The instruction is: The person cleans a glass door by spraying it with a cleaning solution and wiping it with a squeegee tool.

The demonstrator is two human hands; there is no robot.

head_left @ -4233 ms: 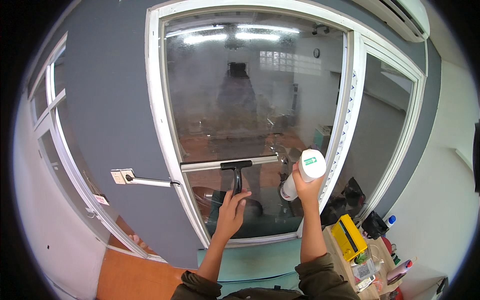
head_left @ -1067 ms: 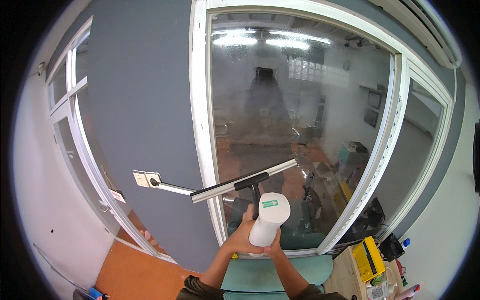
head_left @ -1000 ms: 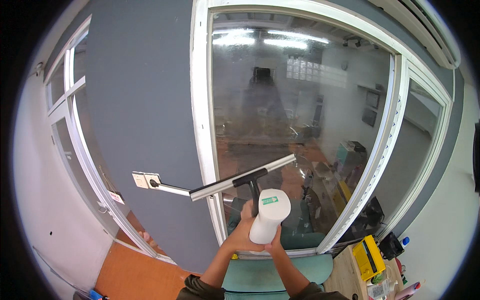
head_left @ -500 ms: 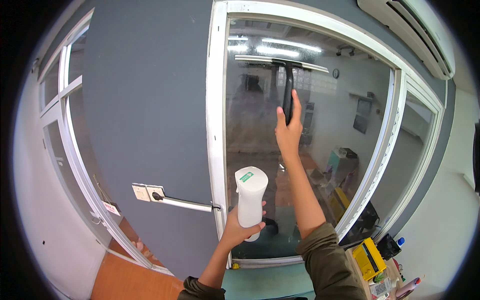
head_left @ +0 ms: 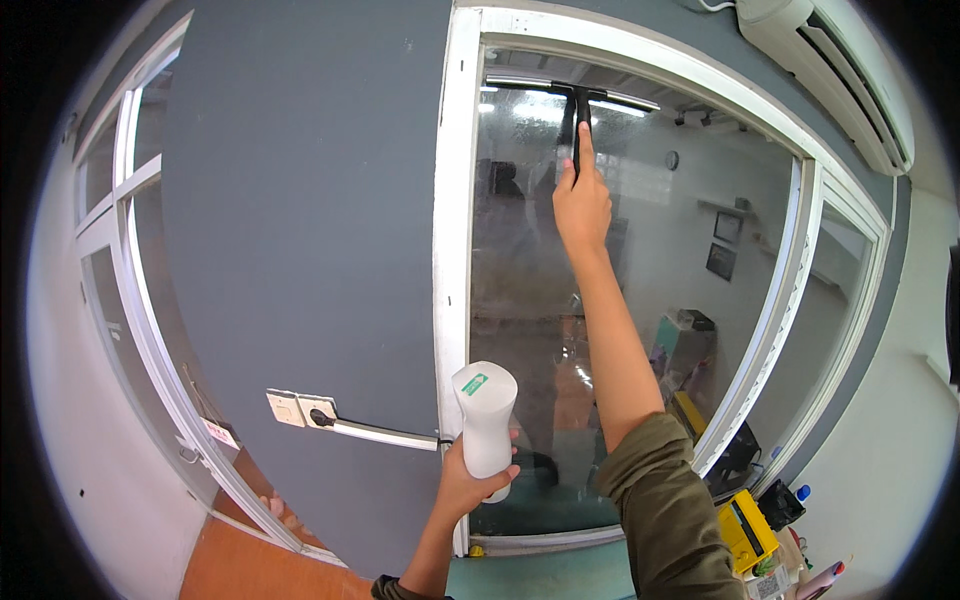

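Observation:
My right hand (head_left: 582, 212) is closed round the black handle of a squeegee (head_left: 572, 90), its arm stretched up. The squeegee's long straight blade lies level near the top of the window pane (head_left: 540, 250), close under the white frame. Lower down, my left hand (head_left: 474, 482) grips a white bottle (head_left: 487, 430) with a narrow waist and a small green label on its upper end. The bottle is upright with a slight tilt, in front of the pane's lower left part. The glass looks hazy and carries reflections of lights.
A white frame (head_left: 455, 200) borders the pane beside a grey wall (head_left: 300, 220). On that wall sit a socket (head_left: 302, 409) and a cable cover. An air conditioner (head_left: 835, 80) hangs upper right. At lower right, a yellow box (head_left: 748, 532) and small items stand on a surface.
My right hand has moved up with the squeegee, bringing its blade nearer the top of the pane. The bottle in my left hand sits slightly lower in view. The view has shifted a little.

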